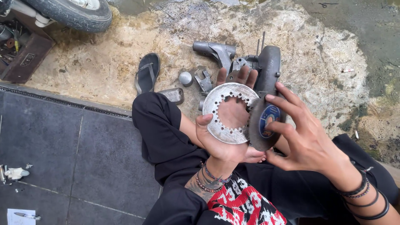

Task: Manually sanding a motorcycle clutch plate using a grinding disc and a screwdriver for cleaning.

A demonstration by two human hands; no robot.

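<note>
Engine casing, grey, on stained concrete just beyond both hands. Left hand grasps toothed metal ring flat across palm: silver, scuffed, inner teeth, small holes round rim, thumb over lower edge. Right hand grasps dark abrasive disc, blue centre label, edge touching ring's right side. Black sandal lies left of grip; small domed cap near it.

Open-air motorcycle repair spot. Tyre at 11 o'clock, tray of tools at 10. Loose engine parts on stained, wet concrete at 12; dark tiled floor at 8.
</note>
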